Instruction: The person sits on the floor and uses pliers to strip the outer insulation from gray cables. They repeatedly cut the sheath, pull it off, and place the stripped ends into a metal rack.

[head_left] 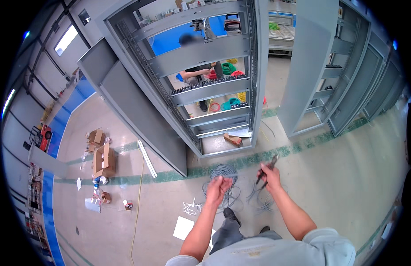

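Note:
My right hand (270,176) is wrapped round dark pliers (266,170), whose jaws point up and away from me. To its left, my left hand (218,189) is closed, with thumb and fingers together. A thin pale strand seems to run from those fingers toward the right, but blur hides what it is. Beneath and behind the left hand lies a coil of grey cable (223,172) on the floor. More loops of grey cable (263,201) lie below the right hand. A small bundle of white cable (192,206) rests left of my foot.
An open grey metal cabinet (199,55) stands ahead, its door (130,106) swung out left. Through its frame a person (194,73) crouches among coloured cable coils. Another cabinet (305,66) stands right. Cardboard boxes (103,160) and a yellow cable (138,208) lie left.

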Motion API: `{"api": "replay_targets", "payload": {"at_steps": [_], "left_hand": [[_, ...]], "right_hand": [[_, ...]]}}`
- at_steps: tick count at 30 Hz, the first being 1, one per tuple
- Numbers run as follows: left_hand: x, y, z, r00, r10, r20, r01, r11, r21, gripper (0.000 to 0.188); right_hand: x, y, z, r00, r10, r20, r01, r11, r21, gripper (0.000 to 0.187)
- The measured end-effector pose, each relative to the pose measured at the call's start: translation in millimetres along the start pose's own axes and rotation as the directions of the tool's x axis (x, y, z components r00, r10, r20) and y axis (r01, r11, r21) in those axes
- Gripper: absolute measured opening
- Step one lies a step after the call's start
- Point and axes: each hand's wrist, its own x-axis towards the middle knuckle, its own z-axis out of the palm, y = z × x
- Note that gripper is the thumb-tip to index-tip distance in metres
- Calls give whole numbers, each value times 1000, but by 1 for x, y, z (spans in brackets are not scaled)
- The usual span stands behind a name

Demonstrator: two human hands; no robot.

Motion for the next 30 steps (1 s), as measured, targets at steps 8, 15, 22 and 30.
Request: {"api": "replay_targets", "payload": {"at_steps": [8, 15, 22, 30], "left_hand": [[101, 156, 19, 977, 210, -24, -210, 978, -10, 15], [222, 252, 52, 966, 257, -35, -259, 955, -142, 18], [357, 327, 79, 938, 330, -107, -342, 931, -126, 18], [472, 375, 113, 898, 387, -210, -411, 907, -86, 24]], "right_hand": [[80, -33, 165, 993, -94, 74, 91, 995, 39, 19], [220, -50, 257, 987, -132, 88, 124, 988, 96, 21], [365, -90, 357, 983, -138, 124, 113, 975, 191, 19], [470, -114, 405, 992, -69, 102, 53, 986, 159, 18]]}}
